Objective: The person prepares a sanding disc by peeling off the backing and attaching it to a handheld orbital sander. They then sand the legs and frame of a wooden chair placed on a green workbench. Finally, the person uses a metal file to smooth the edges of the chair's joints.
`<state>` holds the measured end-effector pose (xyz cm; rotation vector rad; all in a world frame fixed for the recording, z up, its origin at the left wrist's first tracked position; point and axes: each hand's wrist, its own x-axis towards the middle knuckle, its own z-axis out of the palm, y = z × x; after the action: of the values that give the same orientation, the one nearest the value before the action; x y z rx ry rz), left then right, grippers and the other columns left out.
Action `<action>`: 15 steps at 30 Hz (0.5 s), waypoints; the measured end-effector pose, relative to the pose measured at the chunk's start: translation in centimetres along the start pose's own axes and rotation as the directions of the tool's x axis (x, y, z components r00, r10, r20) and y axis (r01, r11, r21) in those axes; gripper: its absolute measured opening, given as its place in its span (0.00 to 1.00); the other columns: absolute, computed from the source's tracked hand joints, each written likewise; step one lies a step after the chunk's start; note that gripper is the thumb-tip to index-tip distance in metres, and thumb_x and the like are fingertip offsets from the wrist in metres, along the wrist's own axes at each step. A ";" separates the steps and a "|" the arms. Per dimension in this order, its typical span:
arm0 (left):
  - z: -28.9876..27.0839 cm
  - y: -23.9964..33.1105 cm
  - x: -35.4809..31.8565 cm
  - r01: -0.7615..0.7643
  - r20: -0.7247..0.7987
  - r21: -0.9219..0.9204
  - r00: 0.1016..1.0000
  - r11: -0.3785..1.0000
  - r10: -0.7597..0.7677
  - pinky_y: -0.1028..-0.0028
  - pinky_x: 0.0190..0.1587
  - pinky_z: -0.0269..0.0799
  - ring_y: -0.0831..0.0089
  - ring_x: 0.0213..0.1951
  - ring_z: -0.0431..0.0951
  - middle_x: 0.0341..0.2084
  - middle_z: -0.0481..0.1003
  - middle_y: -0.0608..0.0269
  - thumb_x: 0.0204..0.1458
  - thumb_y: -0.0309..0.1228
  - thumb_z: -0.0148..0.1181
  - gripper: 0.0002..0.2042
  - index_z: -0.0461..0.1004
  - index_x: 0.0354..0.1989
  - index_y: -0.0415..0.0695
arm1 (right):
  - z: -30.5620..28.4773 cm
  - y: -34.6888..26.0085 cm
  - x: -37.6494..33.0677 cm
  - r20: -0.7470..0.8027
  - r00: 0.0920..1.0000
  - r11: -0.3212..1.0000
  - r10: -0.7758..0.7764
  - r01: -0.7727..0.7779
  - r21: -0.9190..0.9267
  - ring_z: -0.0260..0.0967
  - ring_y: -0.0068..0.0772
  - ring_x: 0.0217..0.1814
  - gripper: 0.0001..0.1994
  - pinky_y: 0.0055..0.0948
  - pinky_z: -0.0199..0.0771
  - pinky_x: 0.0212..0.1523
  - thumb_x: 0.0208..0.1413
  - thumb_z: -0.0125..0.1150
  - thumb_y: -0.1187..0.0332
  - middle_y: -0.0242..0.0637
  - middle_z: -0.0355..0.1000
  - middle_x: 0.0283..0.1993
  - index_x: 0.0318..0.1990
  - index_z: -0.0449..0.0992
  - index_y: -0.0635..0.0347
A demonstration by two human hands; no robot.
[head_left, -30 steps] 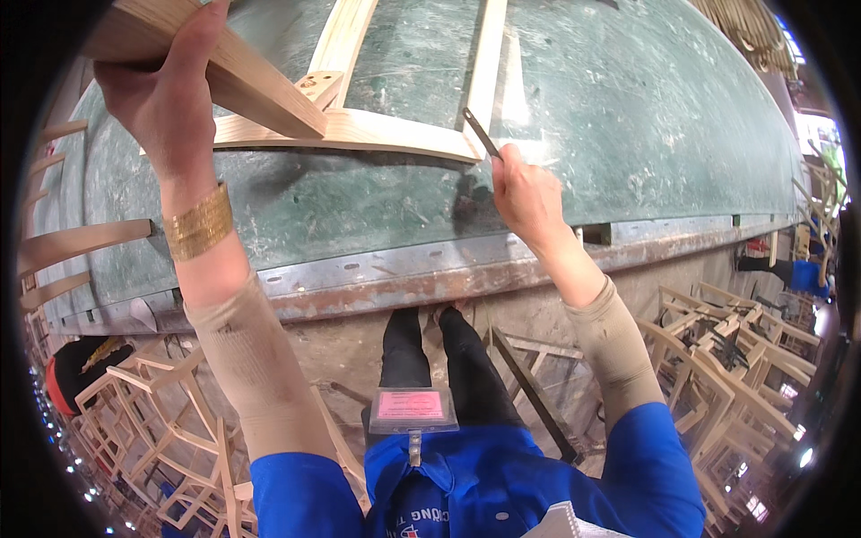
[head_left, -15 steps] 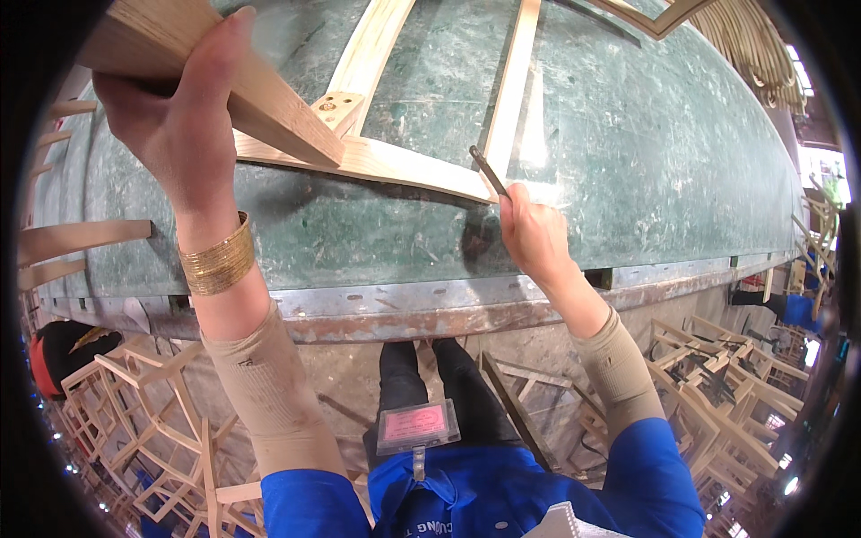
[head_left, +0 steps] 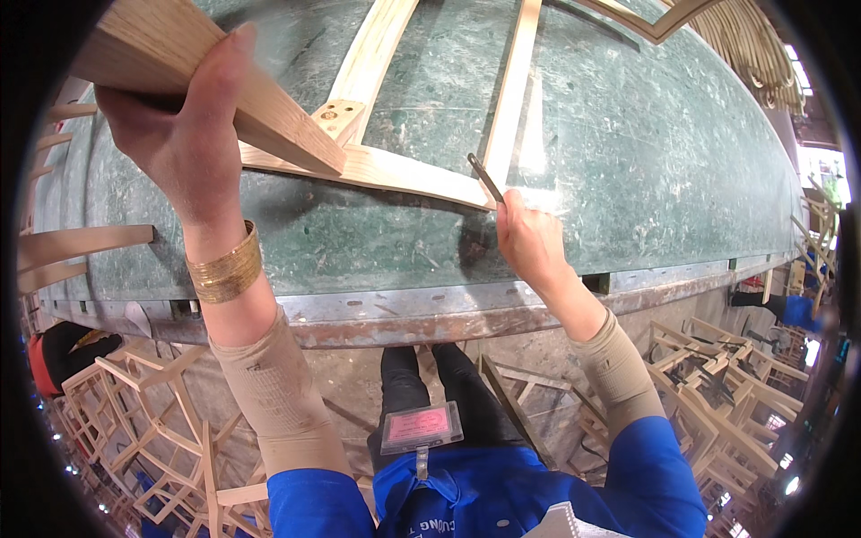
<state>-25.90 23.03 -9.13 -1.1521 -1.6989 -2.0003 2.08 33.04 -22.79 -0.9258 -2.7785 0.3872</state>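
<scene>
My left hand (head_left: 184,143) is wrapped around a thick, pale wooden leg (head_left: 285,124) of a chair-like frame, holding it raised at the upper left. The leg's end meets a lower rail (head_left: 408,175), beside a corner block (head_left: 339,118) with several drilled holes. Two slats, a left one (head_left: 375,56) and a right one (head_left: 513,90), run away from that rail. In my closed right hand (head_left: 531,235) is a slim dark metal tool (head_left: 485,177), its rounded tip pointing up and left. The tool lies across the rail's right end; whether it touches the wood, I cannot tell.
The frame rests on a worn green worktable (head_left: 664,170) with a metal front edge (head_left: 404,314). Stacked wooden frames stand at lower left (head_left: 143,403) and lower right (head_left: 717,386). Curved wooden pieces (head_left: 90,240) jut in at left. Another person (head_left: 63,359) is partly visible there.
Both hands shift only slightly. The wooden frame moves a little down in the picture with my left hand, and the tool in my right hand edges slightly left, tilted a bit steeper.
</scene>
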 end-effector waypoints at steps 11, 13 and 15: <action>-0.2 -0.5 0.0 -0.050 -0.020 0.017 0.999 0.999 0.050 0.76 0.41 0.69 0.73 0.39 0.70 0.38 0.65 0.58 0.35 0.25 0.66 0.29 0.60 0.48 0.34 | -0.3 -0.1 0.1 0.030 0.999 1.000 -0.029 0.030 -0.007 0.66 0.49 0.14 0.04 0.43 0.65 0.15 0.50 0.49 0.74 0.45 0.65 0.11 0.28 0.62 0.61; -0.3 -0.5 0.0 -0.046 -0.010 0.004 0.999 0.999 0.046 0.76 0.41 0.69 0.73 0.39 0.70 0.39 0.65 0.58 0.35 0.25 0.66 0.29 0.60 0.48 0.34 | -0.2 0.1 -0.2 0.031 0.999 0.999 -0.039 0.039 -0.021 0.66 0.49 0.14 0.04 0.42 0.65 0.15 0.50 0.50 0.74 0.45 0.64 0.11 0.28 0.61 0.61; -0.2 -0.6 0.0 -0.048 -0.005 0.004 0.999 0.999 0.048 0.76 0.41 0.69 0.73 0.39 0.70 0.39 0.64 0.58 0.35 0.26 0.66 0.29 0.60 0.48 0.34 | -0.2 0.2 -0.3 0.042 0.999 0.999 -0.033 0.034 -0.020 0.66 0.49 0.14 0.04 0.41 0.65 0.15 0.50 0.50 0.75 0.45 0.64 0.11 0.28 0.61 0.61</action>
<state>-26.33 22.99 -9.55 -1.1751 -1.6557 -1.9690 2.46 33.09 -22.68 -0.8846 -2.8369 0.3772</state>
